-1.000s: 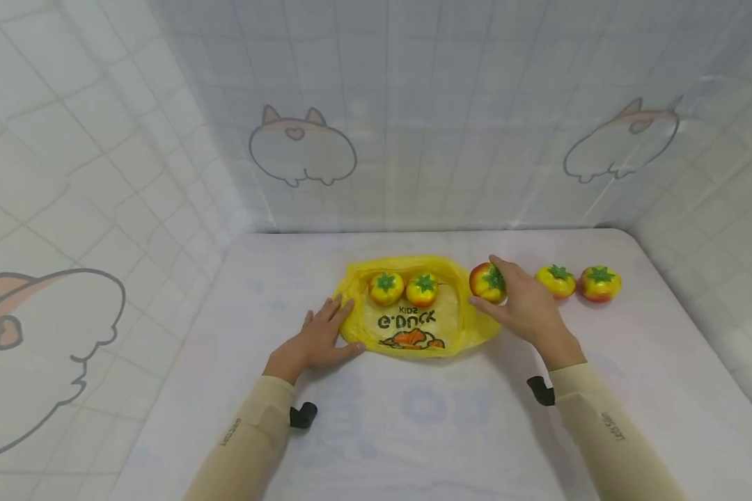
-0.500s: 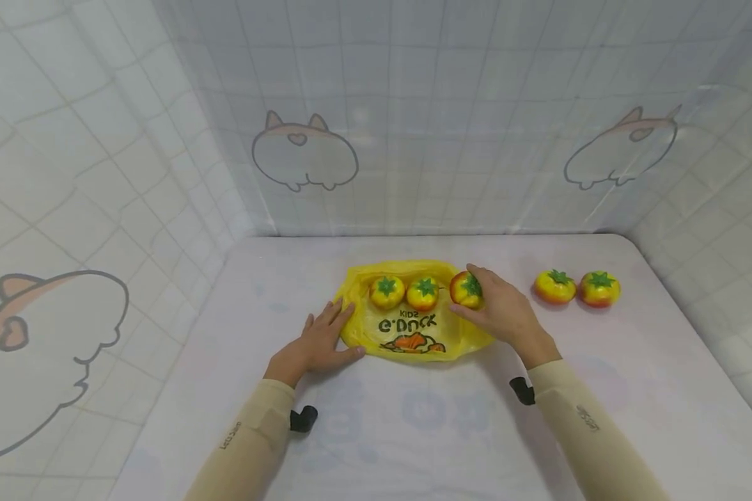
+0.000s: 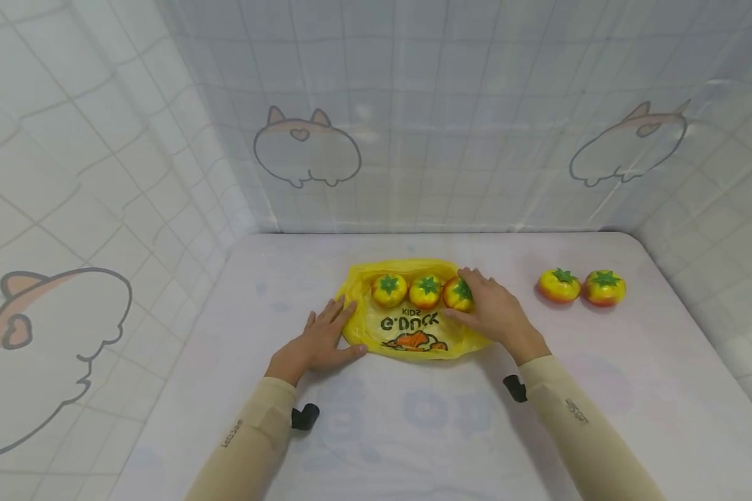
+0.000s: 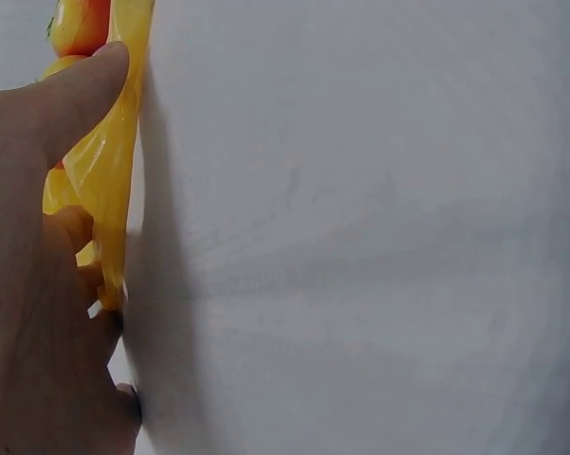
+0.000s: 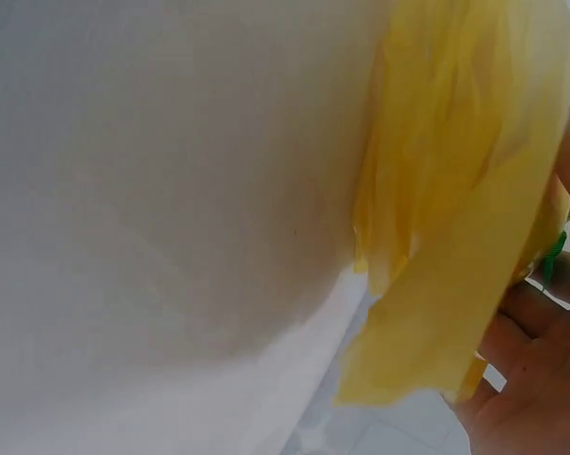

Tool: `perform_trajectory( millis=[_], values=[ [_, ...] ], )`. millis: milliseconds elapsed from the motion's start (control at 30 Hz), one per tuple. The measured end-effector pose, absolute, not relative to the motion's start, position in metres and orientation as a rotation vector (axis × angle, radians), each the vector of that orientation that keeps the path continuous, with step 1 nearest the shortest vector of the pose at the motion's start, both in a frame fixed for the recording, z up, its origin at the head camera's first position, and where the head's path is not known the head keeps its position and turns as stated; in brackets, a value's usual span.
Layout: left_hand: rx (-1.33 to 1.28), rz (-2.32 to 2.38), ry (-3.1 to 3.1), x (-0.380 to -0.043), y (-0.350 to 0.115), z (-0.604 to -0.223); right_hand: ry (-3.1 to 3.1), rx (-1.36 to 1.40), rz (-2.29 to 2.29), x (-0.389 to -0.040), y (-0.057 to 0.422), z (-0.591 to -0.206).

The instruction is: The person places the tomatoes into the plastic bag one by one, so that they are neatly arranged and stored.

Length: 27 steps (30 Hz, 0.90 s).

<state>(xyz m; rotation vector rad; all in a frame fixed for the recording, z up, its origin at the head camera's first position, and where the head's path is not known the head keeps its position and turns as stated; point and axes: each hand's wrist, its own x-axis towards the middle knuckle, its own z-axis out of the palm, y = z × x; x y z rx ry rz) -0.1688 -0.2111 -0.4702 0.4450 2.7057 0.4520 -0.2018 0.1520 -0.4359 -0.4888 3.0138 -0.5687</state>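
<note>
A yellow plastic bag (image 3: 407, 353) lies spread on the table with its rim turned up into a shallow shape, an orange duck print inside. In its back part sit two yellow-red toy persimmons, the left one (image 3: 389, 290) and the middle one (image 3: 425, 292), green leaves up. My right hand (image 3: 498, 313) grips a third persimmon (image 3: 456, 295) at the bag's right side, thumb in front and fingers behind. My left hand (image 3: 322, 339) rests with spread fingers against the bag's left rim; its thumb (image 4: 95, 81) touches the yellow film in the left wrist view.
Two more persimmons, one (image 3: 558, 286) and its neighbour (image 3: 604, 288), sit side by side on the white table (image 3: 407, 445) to the right. Walls with a tile pattern and cartoon animal prints (image 3: 307, 154) stand behind and at the sides.
My right hand has carried the third persimmon leftward from beside the bag to inside its right edge, close to the middle one. The left hand has stayed at the left rim.
</note>
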Motion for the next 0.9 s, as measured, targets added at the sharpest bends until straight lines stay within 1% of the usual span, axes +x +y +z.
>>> perform_trajectory(
  millis=[333, 633, 900],
  values=[
    [0.442, 0.458, 2.705, -0.169, -0.211, -0.471, 2.985, -0.471, -0.555, -0.206, 0.147, -0.442],
    [0.432, 0.447, 2.706, -0.17, -0.211, -0.474, 2.981, -0.516, -0.548, -0.209, 0.148, -0.451],
    [0.424, 0.446, 2.709, -0.169, -0.209, -0.476, 2.993, -0.525, -0.531, -0.21, 0.144, -0.452]
  ],
)
